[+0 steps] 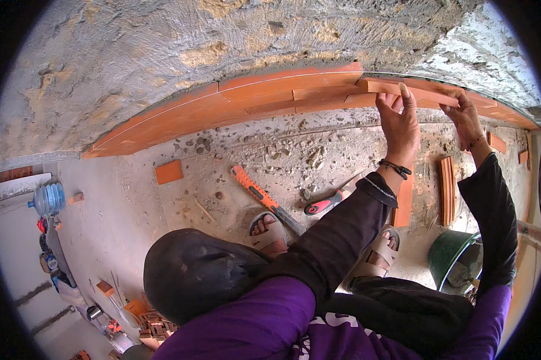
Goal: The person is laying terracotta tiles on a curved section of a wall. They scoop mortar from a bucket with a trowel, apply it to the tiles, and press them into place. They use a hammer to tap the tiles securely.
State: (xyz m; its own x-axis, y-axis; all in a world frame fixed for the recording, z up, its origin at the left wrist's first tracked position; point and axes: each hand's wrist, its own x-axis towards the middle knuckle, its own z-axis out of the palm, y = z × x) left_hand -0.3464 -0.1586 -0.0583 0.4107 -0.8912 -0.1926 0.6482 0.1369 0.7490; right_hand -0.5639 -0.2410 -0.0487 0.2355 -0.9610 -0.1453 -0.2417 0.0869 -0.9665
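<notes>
A long, flat orange clay brick (423, 92) lies along the top of a low brick course, at the right half of the wall foot. My left hand (400, 123) grips it near its left end, thumb up over the face and fingers bent below. Around its right end close the fingers of my right hand (464, 120). The low wall of orange bricks (180, 114) curves along the rough plastered wall (132, 54). A thin white string (264, 76) runs along its upper edge.
Near my feet lie an orange-and-black handled tool (255, 191) and a red-and-black handled tool (321, 205), partly behind my left forearm. Loose bricks (169, 171) and mortar crumbs (315, 157) dot the floor. A green bucket (441, 258) stands right; a blue water jug (48, 199) left.
</notes>
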